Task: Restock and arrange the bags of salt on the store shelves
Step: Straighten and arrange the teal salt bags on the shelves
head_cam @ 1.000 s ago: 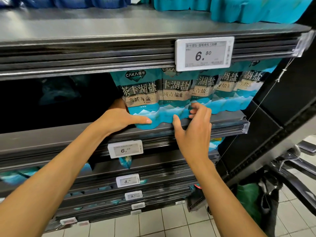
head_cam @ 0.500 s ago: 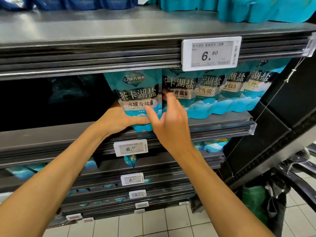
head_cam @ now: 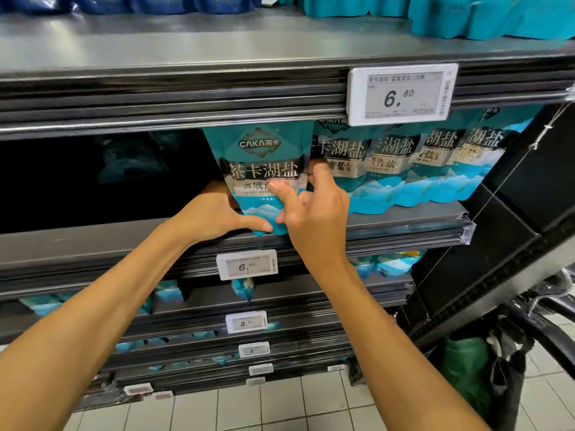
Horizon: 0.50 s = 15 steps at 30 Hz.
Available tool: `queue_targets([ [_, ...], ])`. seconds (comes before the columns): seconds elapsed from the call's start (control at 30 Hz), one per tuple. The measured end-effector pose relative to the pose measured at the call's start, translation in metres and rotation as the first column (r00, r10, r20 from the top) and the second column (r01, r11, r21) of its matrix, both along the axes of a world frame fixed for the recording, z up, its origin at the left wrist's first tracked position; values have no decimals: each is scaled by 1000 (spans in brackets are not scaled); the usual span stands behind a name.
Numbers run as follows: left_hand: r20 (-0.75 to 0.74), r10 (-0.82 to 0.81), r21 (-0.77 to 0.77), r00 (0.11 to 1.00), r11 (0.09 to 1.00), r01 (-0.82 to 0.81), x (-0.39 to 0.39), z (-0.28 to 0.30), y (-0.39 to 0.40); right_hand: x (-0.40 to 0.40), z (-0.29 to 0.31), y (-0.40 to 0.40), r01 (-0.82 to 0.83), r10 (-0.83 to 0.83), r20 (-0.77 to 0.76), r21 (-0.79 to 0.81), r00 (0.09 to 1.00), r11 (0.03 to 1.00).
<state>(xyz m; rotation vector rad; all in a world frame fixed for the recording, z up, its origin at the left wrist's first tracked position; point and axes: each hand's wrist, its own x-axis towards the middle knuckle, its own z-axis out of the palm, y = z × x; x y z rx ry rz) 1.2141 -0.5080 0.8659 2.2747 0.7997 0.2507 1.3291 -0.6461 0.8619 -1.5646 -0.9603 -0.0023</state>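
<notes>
Head view: the leftmost salt bag [head_cam: 263,169] stands upright at the front edge of the shelf [head_cam: 404,217], at the left end of a row of matching bags [head_cam: 413,163]. Left hand [head_cam: 214,217] holds the bag's lower left edge, thumb across its bottom front. Right hand [head_cam: 314,219] pinches the right edge, thumb on the front panel, fingers tucked behind. Price tag [head_cam: 402,94] on the shelf edge above reads 6.80.

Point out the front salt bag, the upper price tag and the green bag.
Front salt bag [head_cam: 259,147], head view, logo panel.
Upper price tag [head_cam: 403,94], head view, the digits.
Green bag [head_cam: 463,365], head view, its side.
</notes>
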Motion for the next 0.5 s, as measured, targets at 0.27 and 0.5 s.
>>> queue_targets([
  [0.27,2,65,75,998,995,-65,2,-5,-1,-2,-9,-3,58,-61,50,65,997,996],
  [0.5,93,42,116,995,992,-53,6,-11,-7,7,-17,-10,118,-123,106,58,987,991],
])
